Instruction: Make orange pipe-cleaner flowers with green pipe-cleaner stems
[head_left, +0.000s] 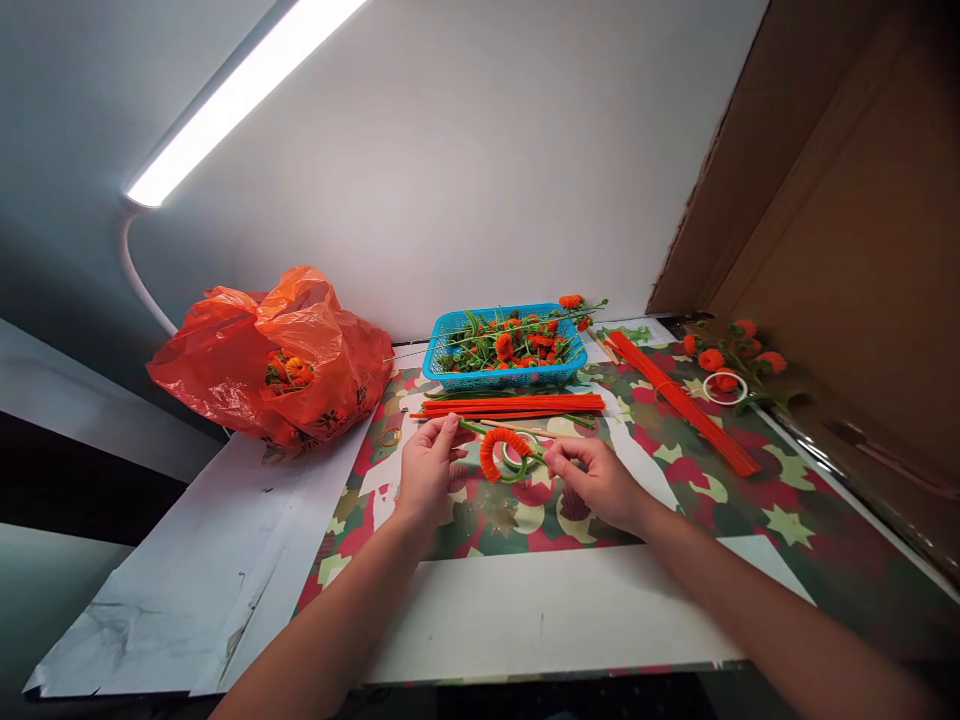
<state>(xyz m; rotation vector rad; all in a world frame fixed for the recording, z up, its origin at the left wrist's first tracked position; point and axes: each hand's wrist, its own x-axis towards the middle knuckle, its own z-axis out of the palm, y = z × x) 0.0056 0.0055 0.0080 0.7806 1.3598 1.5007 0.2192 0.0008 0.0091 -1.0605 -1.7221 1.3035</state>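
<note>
Between my two hands is a chenille stem [491, 452], its fuzzy orange part bent into an open arch with green ends. My left hand [429, 462] pinches a green end at the upper left between thumb and fingertips. On the other side, my right hand [600, 482] has thumb and forefinger closed on the green part by the arch's right end. A pale ring with green around it, perhaps a tape roll, shows partly behind the arch. Just beyond my hands lies a bundle of straight orange chenille stems [525, 404], with a thin wooden stick near its front edge.
A blue basket [442, 381] of orange flowers and green stems stands at the back. Left is an orange plastic bag [337, 350] with flowers inside. Another orange bundle [686, 405] lies right, near more flowers [711, 360] and a white ring [725, 401]. A lamp [247, 95] hangs above.
</note>
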